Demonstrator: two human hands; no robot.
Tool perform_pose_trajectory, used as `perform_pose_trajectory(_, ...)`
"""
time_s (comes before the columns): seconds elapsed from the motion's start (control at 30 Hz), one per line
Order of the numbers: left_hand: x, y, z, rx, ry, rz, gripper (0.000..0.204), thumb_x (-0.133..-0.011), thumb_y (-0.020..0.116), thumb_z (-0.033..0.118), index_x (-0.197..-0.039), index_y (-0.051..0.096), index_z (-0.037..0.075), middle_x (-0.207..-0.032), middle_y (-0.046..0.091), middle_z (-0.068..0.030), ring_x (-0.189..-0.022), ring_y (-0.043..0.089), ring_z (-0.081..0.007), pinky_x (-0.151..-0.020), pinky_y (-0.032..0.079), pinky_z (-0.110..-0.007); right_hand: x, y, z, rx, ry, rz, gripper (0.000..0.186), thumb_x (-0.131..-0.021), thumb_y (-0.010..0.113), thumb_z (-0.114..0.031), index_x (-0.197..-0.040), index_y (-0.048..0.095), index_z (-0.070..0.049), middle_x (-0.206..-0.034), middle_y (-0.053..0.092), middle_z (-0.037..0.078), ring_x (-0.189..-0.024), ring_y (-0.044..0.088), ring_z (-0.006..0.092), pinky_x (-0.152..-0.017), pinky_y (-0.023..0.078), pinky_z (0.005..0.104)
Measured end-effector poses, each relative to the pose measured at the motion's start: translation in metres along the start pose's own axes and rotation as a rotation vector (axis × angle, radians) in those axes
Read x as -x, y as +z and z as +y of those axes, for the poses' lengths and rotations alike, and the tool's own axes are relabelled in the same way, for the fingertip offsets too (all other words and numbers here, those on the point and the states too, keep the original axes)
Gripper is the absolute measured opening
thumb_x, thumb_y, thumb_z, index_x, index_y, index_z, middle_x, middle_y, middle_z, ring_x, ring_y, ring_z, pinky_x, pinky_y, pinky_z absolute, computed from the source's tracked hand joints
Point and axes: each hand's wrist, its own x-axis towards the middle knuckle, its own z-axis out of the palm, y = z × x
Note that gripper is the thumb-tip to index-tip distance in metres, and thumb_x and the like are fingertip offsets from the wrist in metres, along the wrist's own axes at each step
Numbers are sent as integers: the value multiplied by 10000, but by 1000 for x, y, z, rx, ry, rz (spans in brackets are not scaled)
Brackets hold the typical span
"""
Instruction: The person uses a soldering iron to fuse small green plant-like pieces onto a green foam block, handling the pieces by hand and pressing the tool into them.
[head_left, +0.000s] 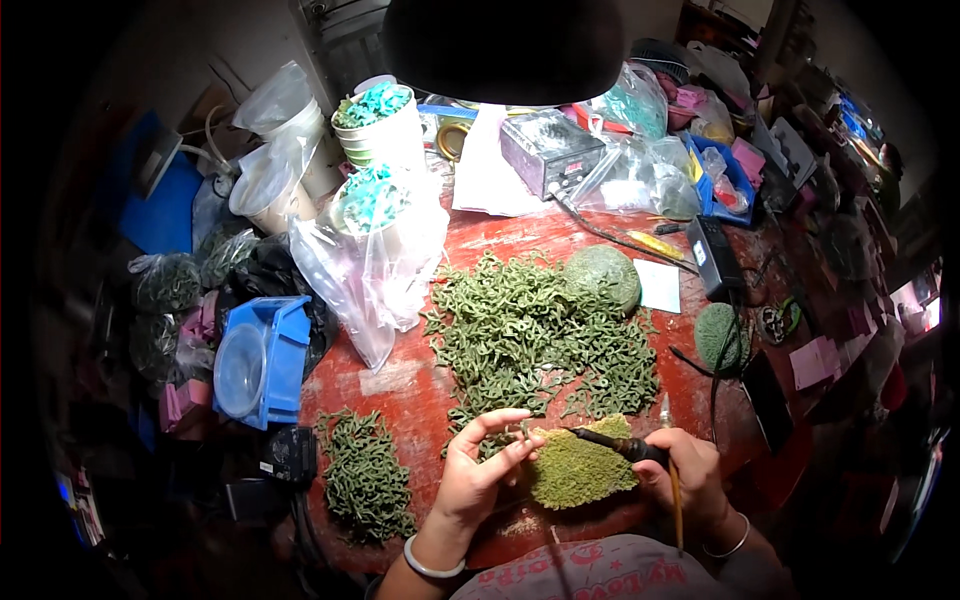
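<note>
Head view: Left hand (478, 470) pinches thumb and fingers nearly together around what appears to be a small green piece (526, 429); exact contact hard to resolve. Right hand (697, 468) curls closed on a black-handled tool (638, 449), thin tip directed left, near the left fingertips but apart from them; a slender brown-handled tool (676, 492) is also in this grip. Yellow-green textured pad (582, 478) lies between the hands, partly under the black-handled tool. Large pile of curled green pieces (510, 330) beyond, on red table (400, 385); smaller pile (365, 475) left.
</note>
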Motion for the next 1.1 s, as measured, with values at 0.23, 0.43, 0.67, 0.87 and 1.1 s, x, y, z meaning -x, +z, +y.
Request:
perform_pose_trajectory(0.23,-2,-3,-4,-32,17,-3,340,-929,677,-14,-1258,609,31,-1012,735,-145,-830,694,-132,-556,461,-194,-3,20,1,13,-62,4,236,-896,766,-166,-971,606,-10,-773,628,122,-619,651,297,-552,506,365)
perform_pose_trajectory(0.43,-2,-1,-6,-157,135,-22,313,-926,676,-28,-1228,625,37,-1015,726,-128,-841,687,-130,-550,454,-190,-2,20,1,32,-60,9,237,-899,764,-176,-966,608,-10,-762,626,114,-617,649,294,-544,505,361)
perform_pose_trajectory(0.67,-4,-1,-7,-224,162,-18,301,-916,678,-49,-1204,642,32,-1019,714,-108,-844,686,-127,-544,449,-189,-2,19,0,55,-66,-3,234,-901,763,-182,-955,610,-14,-759,628,112,-609,646,291,-536,504,360)
perform_pose_trajectory(0.87,-3,-1,-7,-198,139,-3,300,-913,678,-53,-1199,646,32,-1018,714,-105,-845,685,-128,-551,449,-189,-3,17,-2,60,-62,-15,229,-902,762,-180,-952,612,-14,-767,635,110,-613,650,289,-536,508,361)
perform_pose_trajectory(1.1,-4,-2,-7,-211,145,-19,307,-913,677,-55,-1205,640,31,-1022,716,-110,-848,687,-131,-564,454,-188,-2,18,-2,23,-46,22,242,-903,767,-185,-953,609,-9,-770,639,117,-620,652,291,-544,505,353)
